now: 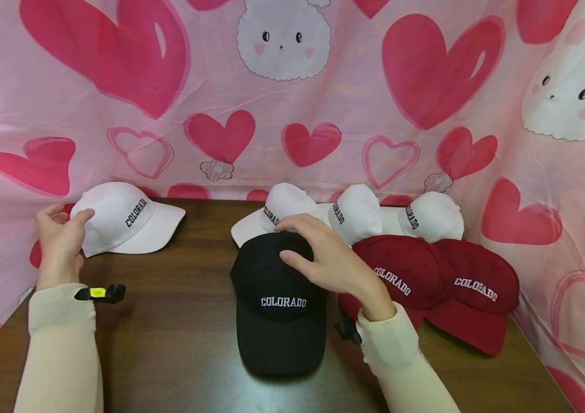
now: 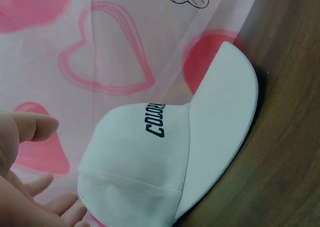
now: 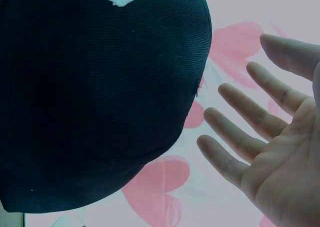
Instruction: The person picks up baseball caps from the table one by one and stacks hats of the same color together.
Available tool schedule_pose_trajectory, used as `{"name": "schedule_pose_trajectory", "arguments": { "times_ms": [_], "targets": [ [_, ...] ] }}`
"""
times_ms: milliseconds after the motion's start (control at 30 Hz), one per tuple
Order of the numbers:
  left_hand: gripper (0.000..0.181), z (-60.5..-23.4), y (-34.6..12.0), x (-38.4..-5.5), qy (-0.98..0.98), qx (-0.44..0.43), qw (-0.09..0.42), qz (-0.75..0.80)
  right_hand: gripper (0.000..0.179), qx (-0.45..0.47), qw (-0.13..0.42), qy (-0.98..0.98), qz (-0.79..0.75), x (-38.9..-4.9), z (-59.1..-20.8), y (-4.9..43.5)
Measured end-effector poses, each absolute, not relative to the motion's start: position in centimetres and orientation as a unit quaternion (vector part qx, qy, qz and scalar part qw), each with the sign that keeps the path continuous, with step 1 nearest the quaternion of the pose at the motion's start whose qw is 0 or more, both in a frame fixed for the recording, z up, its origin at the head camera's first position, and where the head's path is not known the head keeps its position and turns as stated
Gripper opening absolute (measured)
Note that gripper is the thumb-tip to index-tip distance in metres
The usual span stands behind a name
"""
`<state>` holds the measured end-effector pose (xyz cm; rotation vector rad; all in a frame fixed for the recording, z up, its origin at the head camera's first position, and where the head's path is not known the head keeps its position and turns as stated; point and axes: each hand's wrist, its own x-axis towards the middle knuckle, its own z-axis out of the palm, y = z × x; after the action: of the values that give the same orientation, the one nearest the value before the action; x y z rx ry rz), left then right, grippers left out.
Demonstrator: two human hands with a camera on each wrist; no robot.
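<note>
At the far left stands a white cap [image 1: 112,215] lettered COLORADO, its brim pointing right. My left hand [image 1: 61,240] is behind its crown, thumb and fingers spread; in the left wrist view the fingertips [image 2: 75,212] come right up to the crown's back. A black cap [image 1: 281,341] with white COLORADO lettering is at the centre, brim toward me. Over its crown reaches my right hand [image 1: 341,261], thumb and index finger apart. The right wrist view shows the right fingers [image 3: 255,117] extended beside the black crown, with a gap between.
Three white caps stand in a row along the back: one [image 1: 289,201] behind the black cap, one [image 1: 357,212] further right, one [image 1: 432,215] at the end. Two dark red caps [image 1: 396,269] [image 1: 478,281] overlap in front of them. A pink heart-print cloth [image 1: 344,69] borders the brown table [image 1: 168,338].
</note>
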<state>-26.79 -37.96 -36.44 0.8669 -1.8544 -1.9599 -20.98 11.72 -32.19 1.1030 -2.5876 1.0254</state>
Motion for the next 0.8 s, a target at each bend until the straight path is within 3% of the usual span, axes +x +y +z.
{"name": "schedule_pose_trajectory", "arguments": {
  "times_ms": [367, 633, 800],
  "targets": [
    [0.104, -37.7, -39.4, -27.1, -0.641, 0.318, 0.092, -0.693, 0.047, 0.369, 0.075, -0.864, 0.336, -21.1, -32.4, 11.6],
    [0.099, -38.3, -39.6, -27.5, -0.643, 0.316, 0.092, -0.691, 0.054, 0.373, 0.072, -0.862, 0.336, -21.1, -32.6, 11.5],
    [0.096, -38.7, -39.7, -27.6, -0.665, 0.302, 0.061, -0.681, 0.063, 0.386, 0.066, -0.856, 0.339, -21.1, -32.7, 11.4]
  ]
}}
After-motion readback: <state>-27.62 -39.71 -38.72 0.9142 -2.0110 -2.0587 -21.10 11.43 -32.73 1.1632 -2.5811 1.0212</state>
